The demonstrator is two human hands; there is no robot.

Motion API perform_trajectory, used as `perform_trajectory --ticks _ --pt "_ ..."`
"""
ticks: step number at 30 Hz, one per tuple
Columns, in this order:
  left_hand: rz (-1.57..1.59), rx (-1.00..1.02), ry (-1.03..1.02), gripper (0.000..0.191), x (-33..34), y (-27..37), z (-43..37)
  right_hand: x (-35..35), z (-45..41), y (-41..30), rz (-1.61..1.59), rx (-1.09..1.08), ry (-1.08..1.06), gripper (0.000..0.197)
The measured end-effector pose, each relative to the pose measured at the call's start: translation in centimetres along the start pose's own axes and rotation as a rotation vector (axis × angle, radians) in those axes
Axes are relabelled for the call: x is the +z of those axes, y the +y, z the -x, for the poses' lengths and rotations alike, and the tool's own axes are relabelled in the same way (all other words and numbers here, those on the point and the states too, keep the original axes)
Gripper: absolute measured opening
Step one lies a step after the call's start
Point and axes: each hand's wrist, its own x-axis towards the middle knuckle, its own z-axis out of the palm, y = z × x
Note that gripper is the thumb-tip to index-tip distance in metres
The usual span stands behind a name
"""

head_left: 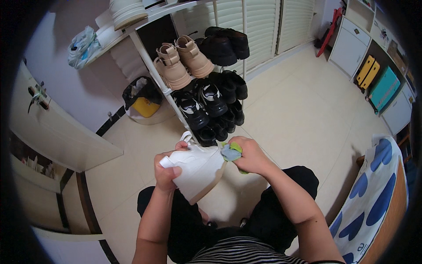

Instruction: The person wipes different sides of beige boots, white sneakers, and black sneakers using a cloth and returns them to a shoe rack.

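Note:
A white shoe [199, 168] with a tan sole is held tilted above my knees. My left hand [166, 170] grips it by the opening at the heel, thumb on the near side and fingers inside or behind. My right hand [249, 155] clutches a blue-and-green cloth [231, 152] against the toe end of the shoe. Part of the cloth is hidden inside the fist. Just beyond the shoe stands a white shoe rack [146, 59] with several pairs of shoes.
Beige high-top shoes [184, 61] and black sneakers [204, 102] fill the rack's tiers. Left of it is a yellow bin [146, 106] with a black bag. A door [59, 122] stands at the left. A heart-patterned cloth [362, 201] covers furniture at the right. Suitcases [384, 87] stand farther back.

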Motion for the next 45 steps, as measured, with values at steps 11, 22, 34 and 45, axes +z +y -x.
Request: perform_trajectory --ticks 11,22,34,45 --pt "-1.393 0.383 -0.821 0.019 2.0 -0.6 0.7 -1.8 1.9 -2.3 -0.019 -0.097 -0.263 0.07" --pt "-1.748 0.414 -0.902 0.02 1.6 -3.3 2.7 2.4 3.3 -2.0 0.296 -0.036 -0.558 0.055" --pt "-1.544 0.115 -0.81 0.027 2.1 -1.5 1.6 2.1 4.2 -1.5 0.355 -0.074 -0.327 0.043" --pt "-1.466 0.261 -0.44 0.028 1.1 -0.5 0.7 -2.8 4.2 -4.6 0.438 -0.096 -0.231 0.037"
